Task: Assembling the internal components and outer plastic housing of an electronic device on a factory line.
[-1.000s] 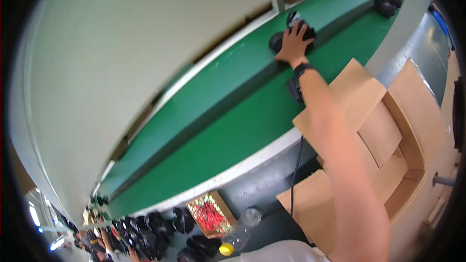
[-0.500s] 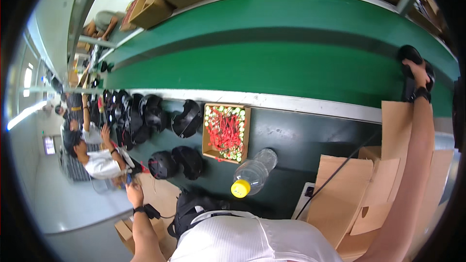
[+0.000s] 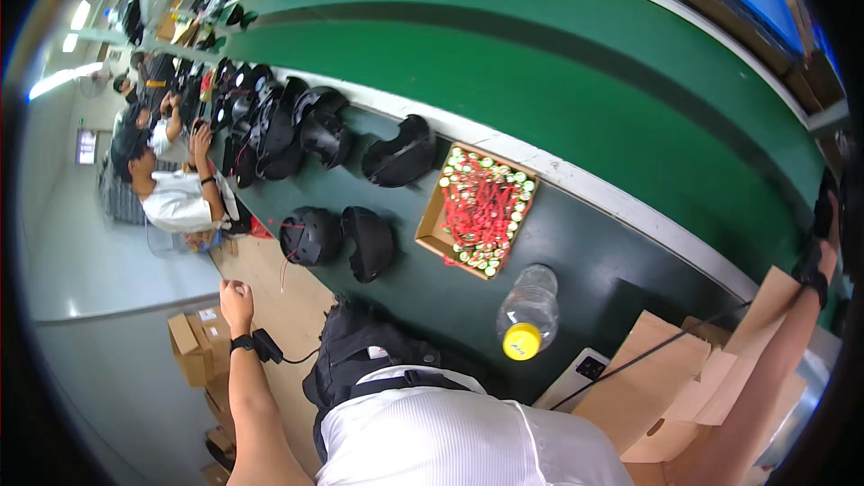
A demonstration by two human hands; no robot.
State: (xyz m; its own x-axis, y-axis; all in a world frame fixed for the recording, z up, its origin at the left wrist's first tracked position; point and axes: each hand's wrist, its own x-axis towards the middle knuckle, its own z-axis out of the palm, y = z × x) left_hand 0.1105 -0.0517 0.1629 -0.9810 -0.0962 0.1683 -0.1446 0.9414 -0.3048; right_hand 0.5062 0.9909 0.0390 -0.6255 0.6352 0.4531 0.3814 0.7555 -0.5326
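My right hand (image 3: 832, 232) is at the far right rim of the picture, fingers curled on a black plastic part (image 3: 823, 202) over the green belt's edge. Most of that part is cut off or dark. My left hand (image 3: 236, 306) is off the bench on the left, its fingers closed; what they hold, if anything, is hidden. On the dark bench stands an open cardboard box (image 3: 432, 236) of red wires with small round pieces. Beside it is a clear plastic bottle (image 3: 531, 301) with a yellow cap. Curved black shells (image 3: 400, 153) and a round black shell (image 3: 310, 236) lie to its left.
A green conveyor belt (image 3: 540, 63) runs along the bench's far side. Open cardboard cartons (image 3: 643, 364) stand at the right, near a white phone (image 3: 567, 378) and a black cable. Co-workers (image 3: 180, 198) sit on the left. A black bag (image 3: 360, 351) is against my body.
My view has turned, so the bench now slants down to the right. My right hand with the black part has shifted to the right rim. My left hand has risen slightly in the picture.
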